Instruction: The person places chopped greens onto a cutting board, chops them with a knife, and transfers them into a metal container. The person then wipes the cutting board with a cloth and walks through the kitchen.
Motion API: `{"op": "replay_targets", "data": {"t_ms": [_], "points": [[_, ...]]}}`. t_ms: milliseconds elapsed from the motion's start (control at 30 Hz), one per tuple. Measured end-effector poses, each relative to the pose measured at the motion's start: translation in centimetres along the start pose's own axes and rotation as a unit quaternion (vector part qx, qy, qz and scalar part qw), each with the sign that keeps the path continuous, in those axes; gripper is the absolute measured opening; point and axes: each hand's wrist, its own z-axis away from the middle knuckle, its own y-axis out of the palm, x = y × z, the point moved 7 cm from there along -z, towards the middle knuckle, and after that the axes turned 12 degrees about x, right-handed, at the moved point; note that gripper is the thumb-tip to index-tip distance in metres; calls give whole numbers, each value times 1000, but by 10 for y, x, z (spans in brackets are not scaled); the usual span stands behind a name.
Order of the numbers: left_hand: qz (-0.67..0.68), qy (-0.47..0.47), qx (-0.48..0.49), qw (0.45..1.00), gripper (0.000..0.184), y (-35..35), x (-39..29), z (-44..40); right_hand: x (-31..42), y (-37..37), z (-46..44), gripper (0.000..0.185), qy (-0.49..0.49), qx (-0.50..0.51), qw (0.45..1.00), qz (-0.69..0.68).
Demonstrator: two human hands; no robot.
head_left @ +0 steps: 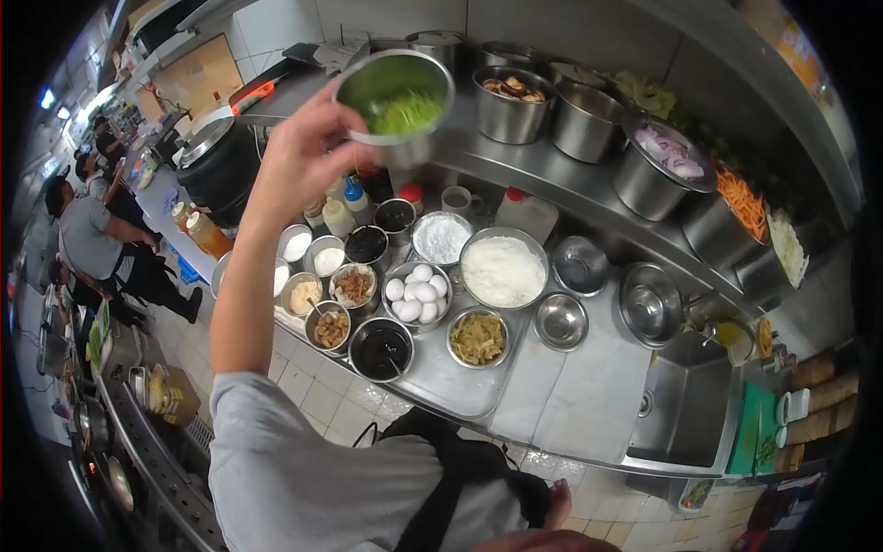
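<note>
My left hand (308, 152) is raised near the upper shelf, fingers and thumb closed on the rim of a steel pot (418, 150). The pot tilts toward me and shows chopped green onions (405, 112) inside. It hangs in front of the shelf's left part. Low at the bottom, my right hand (558, 503) hangs beside my body, only partly visible, its fingers too unclear to read. Below the raised pot stand squeeze bottles (338, 219), a bowl of white powder (441, 237) and a bowl of eggs (417, 294).
Steel pots on the shelf (552, 179) hold sliced red onion (670, 152) and carrot strips (740, 202). The counter (579, 405) carries several ingredient bowls and nested steel bowls (650, 304). A sink (685, 405) lies right. Several people (97, 225) stand far left.
</note>
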Motion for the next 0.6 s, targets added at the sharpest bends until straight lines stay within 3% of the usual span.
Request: {"op": "replay_targets", "data": {"t_ms": [33, 133, 167, 200, 267, 367, 400, 500, 567, 600], "points": [[3, 0, 5, 1000, 23, 5, -14, 11, -4, 14, 3, 15, 1, 10, 1000, 0], [-62, 135, 98, 984, 24, 42, -67, 32, -15, 31, -3, 12, -17, 1, 999, 36], [-62, 150, 124, 979, 23, 56, -84, 35, -19, 29, -12, 15, -28, 48, 996, 68], [-59, 171, 149, 972, 22, 72, -97, 38, -19, 47, -7, 18, 27, 25, 999, 11], [-17, 191, 181, 965, 20, 104, -103, 41, -17, 64, 0, 17, -5, -18, 1000, 20], [65, 204, 248, 945, 25, 164, -99, 49, -1, 84, 11, 20, -60, 51, 997, 1], [142, 194, 285, 928, 25, 186, -103, 51, 9, 88, 33, 22, -62, -10, 997, 44], [230, 145, 339, 901, 23, 251, -82, 74, 17, 62, 92, 25, -105, -107, 989, 1], [252, 32, 372, 893, 23, 295, -45, 89, 10, 46, 109, 24, -119, -115, 986, -8], [270, 18, 404, 873, 24, 315, -33, 96, 2, 36, 121, 24, -128, -127, 983, -18]]}}
